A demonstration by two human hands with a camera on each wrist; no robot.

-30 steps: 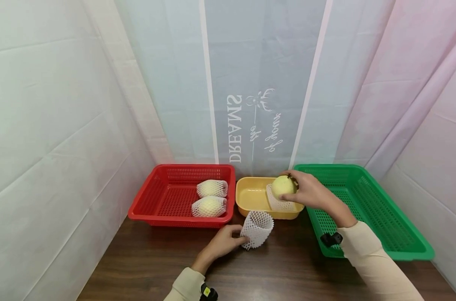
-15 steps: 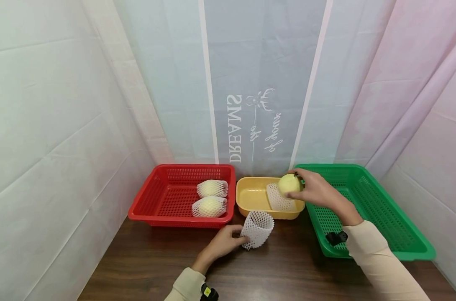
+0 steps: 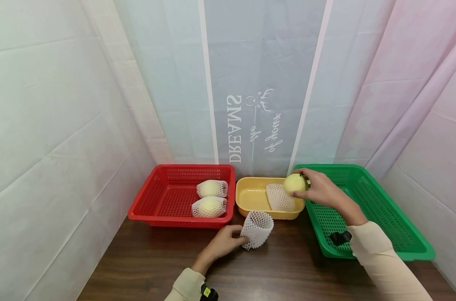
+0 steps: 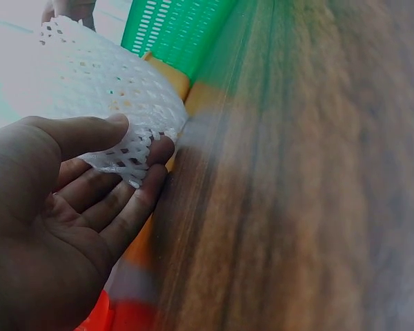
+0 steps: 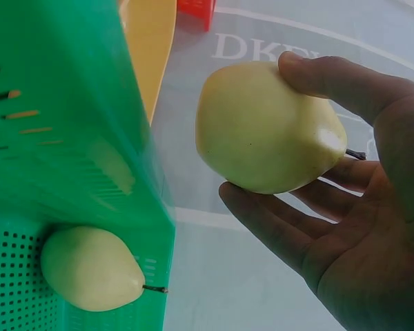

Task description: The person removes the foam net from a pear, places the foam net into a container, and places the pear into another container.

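My left hand (image 3: pixel 223 242) pinches the lower left edge of a white foam net sleeve (image 3: pixel 257 229), which stands open on the table in front of the yellow tray (image 3: pixel 251 211). The left wrist view shows thumb and fingers on the sleeve's mesh (image 4: pixel 124 89). With my right hand (image 3: pixel 322 190) I grip a pale yellow-green pear (image 3: pixel 295 184) above the right end of the yellow tray; its stem points right. In the right wrist view the thumb lies on one side of the pear (image 5: pixel 265 127) and the fingers on the other. A flat foam net (image 3: pixel 279 197) lies in the tray.
At the left, a red basket (image 3: pixel 145 216) holds two net-wrapped pears (image 3: pixel 210 207). The green basket (image 3: pixel 408 246) stands at the right, and the right wrist view shows another pear (image 5: pixel 93 269) in it. A printed curtain (image 3: pixel 258 50) hangs behind.
My right hand has moved right with the pear, from above the foam net in the tray to the tray's right end. The left hand and its sleeve have hardly moved.
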